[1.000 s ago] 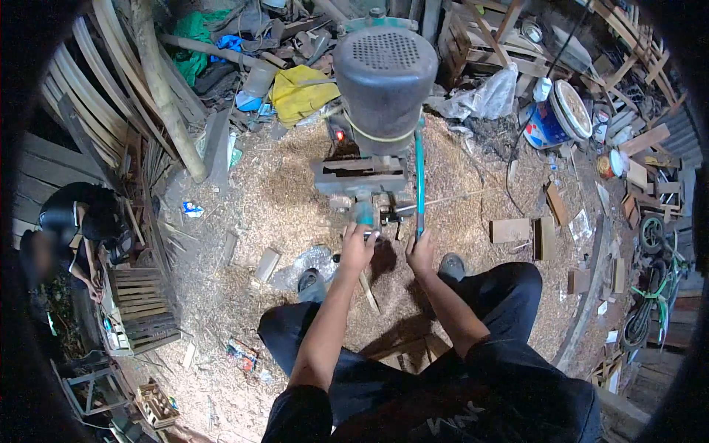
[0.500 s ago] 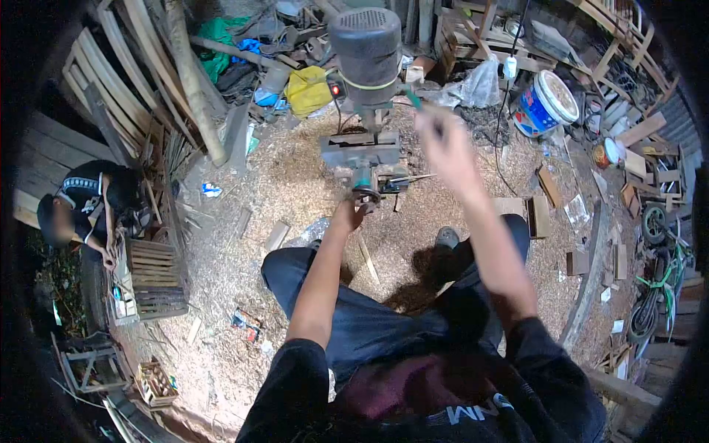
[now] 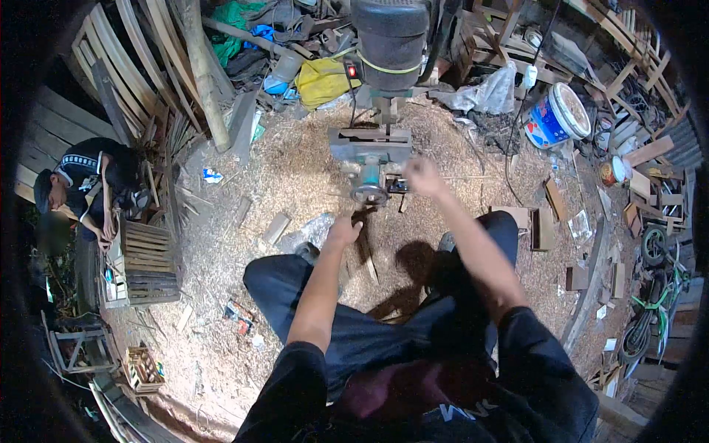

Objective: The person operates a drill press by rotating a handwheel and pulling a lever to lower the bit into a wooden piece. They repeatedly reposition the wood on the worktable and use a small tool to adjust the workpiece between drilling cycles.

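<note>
My left hand (image 3: 343, 231) is just below the handwheel (image 3: 370, 195) on the front of a drilling machine's vise (image 3: 370, 145), apart from the wheel, with the thumb sticking out to the right. My right hand (image 3: 423, 177) is at the right side of the vise, fingers curled and slightly blurred; I cannot tell what is in it. Above the vise stands the machine's dark motor housing (image 3: 391, 48), with a red lit switch (image 3: 352, 71) on its left. The tool under the motor points down at the vise.
Wood shavings cover the floor (image 3: 288, 159). A person (image 3: 103, 184) sits at the left by a slatted wooden crate (image 3: 151, 255). A blue and white bucket (image 3: 557, 116) stands at the right, and a small bike (image 3: 650, 303) leans beyond a plank. A cable (image 3: 508, 159) runs down right of the machine.
My right hand has come down from beside the motor to the vise's right side. The left hand has moved off the handwheel, toward me. The view has shifted, with the machine now higher in it.
</note>
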### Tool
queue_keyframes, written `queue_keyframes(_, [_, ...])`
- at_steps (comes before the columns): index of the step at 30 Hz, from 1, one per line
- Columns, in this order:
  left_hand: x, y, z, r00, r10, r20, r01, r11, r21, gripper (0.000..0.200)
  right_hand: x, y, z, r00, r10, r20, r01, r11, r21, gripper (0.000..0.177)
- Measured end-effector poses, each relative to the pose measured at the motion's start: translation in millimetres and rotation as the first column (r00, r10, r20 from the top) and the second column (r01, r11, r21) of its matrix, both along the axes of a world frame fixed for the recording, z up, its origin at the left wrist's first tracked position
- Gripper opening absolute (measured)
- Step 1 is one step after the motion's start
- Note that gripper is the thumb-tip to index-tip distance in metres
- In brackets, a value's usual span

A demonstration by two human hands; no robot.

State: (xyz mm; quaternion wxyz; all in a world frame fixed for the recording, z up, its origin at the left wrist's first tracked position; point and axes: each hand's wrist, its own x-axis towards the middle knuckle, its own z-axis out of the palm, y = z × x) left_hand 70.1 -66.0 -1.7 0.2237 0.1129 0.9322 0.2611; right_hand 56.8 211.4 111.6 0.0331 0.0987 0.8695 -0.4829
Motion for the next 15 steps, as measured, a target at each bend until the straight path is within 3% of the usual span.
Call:
queue_keyframes(1, [0,-4,-6,0.999,-0.040,0.006,0.039,0.999,0.032,0.061,19,-8,-50,0.991,0.012,-0.130,-0.010,1.000,0.015,0.032])
queue_keyframes(3, [-4,-5,-7,1.000,-0.018,0.026,0.015,0.995,0.101,0.060,44,-26,-74,0.993,0.092,0.070,-0.110,0.941,0.319,0.034])
queue_keyframes(5, [1,0,15,0.994,0.086,0.071,-0.097,0.982,0.161,0.057,37,-39,-93,0.997,0.012,0.071,-0.026,0.980,0.195,0.032])
queue_keyframes(6, [-7,8,19,0.990,0.107,-0.090,-0.081,0.962,0.262,0.057,26,-41,-95,0.998,-0.031,0.062,0.022,0.990,0.140,0.031])
queue_keyframes(7, [-19,19,24,0.958,0.143,-0.250,-0.045,0.931,0.361,0.056,16,-41,-85,0.980,-0.138,-0.141,0.151,0.985,0.084,0.027])
queue_keyframes(9, [-49,47,62,0.844,0.195,-0.500,0.093,0.864,0.494,0.058,-8,-20,-39,0.855,-0.187,-0.484,0.281,0.951,0.129,0.030])
queue_keyframes(11, [-76,78,153,0.724,0.212,-0.657,0.228,0.824,0.518,0.063,-11,-16,67,0.641,-0.232,-0.731,0.363,0.931,0.022,0.045])
queue_keyframes(14, [-112,118,267,0.501,0.195,-0.843,0.393,0.817,0.422,0.071,-33,6,168,0.425,-0.028,-0.905,0.467,0.863,0.193,0.069])
queue_keyframes(15, [-121,129,293,0.462,0.166,-0.871,0.388,0.846,0.367,0.074,-35,6,198,0.439,-0.037,-0.898,0.349,0.928,0.133,0.074])
